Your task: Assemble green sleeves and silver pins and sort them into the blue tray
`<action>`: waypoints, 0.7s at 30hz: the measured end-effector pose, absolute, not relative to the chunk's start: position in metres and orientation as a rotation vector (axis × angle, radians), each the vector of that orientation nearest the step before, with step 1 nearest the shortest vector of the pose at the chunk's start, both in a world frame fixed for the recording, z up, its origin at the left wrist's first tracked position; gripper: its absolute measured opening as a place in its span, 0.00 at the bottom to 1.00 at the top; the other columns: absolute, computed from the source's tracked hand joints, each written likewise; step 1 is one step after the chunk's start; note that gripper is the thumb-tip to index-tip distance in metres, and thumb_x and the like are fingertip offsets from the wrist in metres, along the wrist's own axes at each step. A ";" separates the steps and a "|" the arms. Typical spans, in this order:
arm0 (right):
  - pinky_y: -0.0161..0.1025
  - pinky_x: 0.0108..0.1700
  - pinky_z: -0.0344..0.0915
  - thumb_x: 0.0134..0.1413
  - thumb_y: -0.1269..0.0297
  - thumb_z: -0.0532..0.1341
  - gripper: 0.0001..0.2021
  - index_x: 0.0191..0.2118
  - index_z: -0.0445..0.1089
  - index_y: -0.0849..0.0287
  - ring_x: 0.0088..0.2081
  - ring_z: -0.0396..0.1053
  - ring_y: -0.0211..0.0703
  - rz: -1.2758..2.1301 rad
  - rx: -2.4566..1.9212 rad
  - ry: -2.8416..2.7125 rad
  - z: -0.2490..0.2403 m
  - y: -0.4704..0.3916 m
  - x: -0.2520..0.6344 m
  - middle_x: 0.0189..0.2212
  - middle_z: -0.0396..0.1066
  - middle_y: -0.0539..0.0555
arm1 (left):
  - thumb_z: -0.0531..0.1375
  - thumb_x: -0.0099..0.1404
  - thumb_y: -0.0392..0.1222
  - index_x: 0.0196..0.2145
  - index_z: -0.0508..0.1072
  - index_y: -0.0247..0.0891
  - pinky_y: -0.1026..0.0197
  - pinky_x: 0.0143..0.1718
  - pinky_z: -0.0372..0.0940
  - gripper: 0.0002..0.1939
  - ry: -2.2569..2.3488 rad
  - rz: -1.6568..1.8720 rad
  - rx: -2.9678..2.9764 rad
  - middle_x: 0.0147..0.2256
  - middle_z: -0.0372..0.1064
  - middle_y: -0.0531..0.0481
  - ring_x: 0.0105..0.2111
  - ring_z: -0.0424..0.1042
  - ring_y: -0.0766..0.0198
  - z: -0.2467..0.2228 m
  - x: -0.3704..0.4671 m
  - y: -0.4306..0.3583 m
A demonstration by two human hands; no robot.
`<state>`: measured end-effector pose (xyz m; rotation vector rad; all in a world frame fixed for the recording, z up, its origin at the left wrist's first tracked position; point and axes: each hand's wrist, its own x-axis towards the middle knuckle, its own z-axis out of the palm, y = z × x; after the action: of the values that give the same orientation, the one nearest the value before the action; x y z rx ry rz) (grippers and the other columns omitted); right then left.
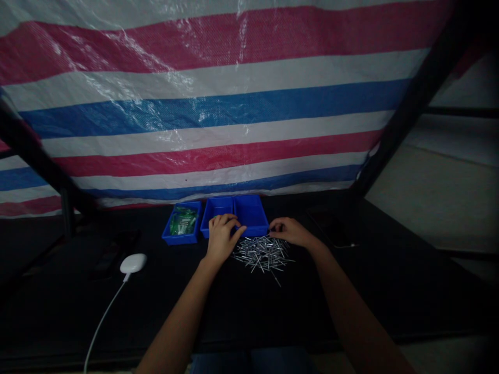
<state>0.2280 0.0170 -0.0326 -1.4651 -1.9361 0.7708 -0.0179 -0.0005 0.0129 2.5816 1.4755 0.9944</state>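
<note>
Head camera view: a person's left hand (222, 236) curves over the front of a blue tray (219, 205), thumb reaching toward the neighboring blue bin (250, 209); the thumb and forefinger tips come close, but whether that grip is clamped on anything cannot be told. Opposite, the right hand (289, 231) bends inward just beside the bin's front right corner, fingers curled toward the thumb; the dim light does not show whether its grip is closed on a piece.

Between the two hands, a loose heap of slim metal pins (263, 254) lies on the black table (249, 317), directly in front of the bin, with one pin apart at the near edge. Left of the tray, a blue box (181, 240) holds green-and-clear packets (183, 221).

Farther left, a rounded white device (133, 263) rests on the table, its white cable (102, 317) trailing toward the near edge. To the right of the right hand lies a dark, flat object (331, 228), its details lost in shadow. Behind everything hangs a glossy sheet (234, 111) striped red, white and blue, flanked by slanting dark posts (409, 104).
</note>
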 end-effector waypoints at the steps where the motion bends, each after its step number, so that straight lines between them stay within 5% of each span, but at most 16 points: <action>1: 0.33 0.28 0.57 0.41 0.62 0.64 0.09 0.32 0.74 0.58 0.25 0.64 0.37 0.774 -1.459 -1.929 -0.032 0.017 0.228 0.23 0.68 0.49 | 0.54 0.62 0.49 0.32 0.72 0.42 0.51 0.47 0.52 0.11 1.475 0.996 2.582 0.43 0.68 0.50 0.45 0.62 0.58 0.013 -0.018 0.000; 11: 0.35 0.32 0.61 0.38 0.59 0.65 0.13 0.30 0.70 0.62 0.27 0.66 0.36 1.080 -1.253 -1.656 -0.024 0.014 0.227 0.23 0.68 0.49 | 0.52 0.64 0.45 0.32 0.73 0.42 0.50 0.48 0.52 0.12 1.447 0.960 2.572 0.44 0.69 0.51 0.45 0.62 0.59 0.014 -0.019 0.002; 21: 0.35 0.29 0.62 0.35 0.53 0.66 0.17 0.30 0.70 0.60 0.29 0.68 0.40 0.916 -1.170 -1.211 -0.005 0.014 0.225 0.28 0.72 0.54 | 0.54 0.62 0.43 0.30 0.73 0.42 0.50 0.47 0.52 0.09 1.408 0.991 2.587 0.41 0.70 0.51 0.44 0.63 0.58 0.014 -0.018 0.001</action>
<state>0.2247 0.0139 -0.0055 -1.1705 -1.2112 0.9156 -0.0183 0.0007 0.0140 2.5868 1.4084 0.9912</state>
